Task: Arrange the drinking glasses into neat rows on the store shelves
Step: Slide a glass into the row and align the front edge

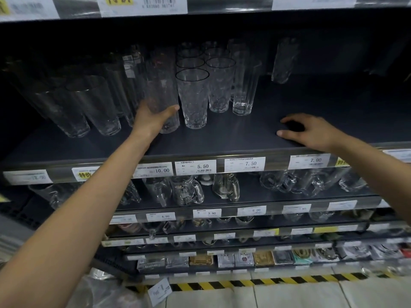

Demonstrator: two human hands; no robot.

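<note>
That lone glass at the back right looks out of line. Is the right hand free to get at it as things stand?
Probably yes: the right hand holds nothing, and bare shelf lies between it and the lone glass.

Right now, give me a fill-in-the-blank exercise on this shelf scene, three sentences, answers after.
1. The person's left grip closes round a tall clear ____.
2. The right grip rests on the shelf and holds ____.
3. The price tag below the black-rimmed glasses reads ____.
Missing words: glass; nothing; 5.50.
</note>
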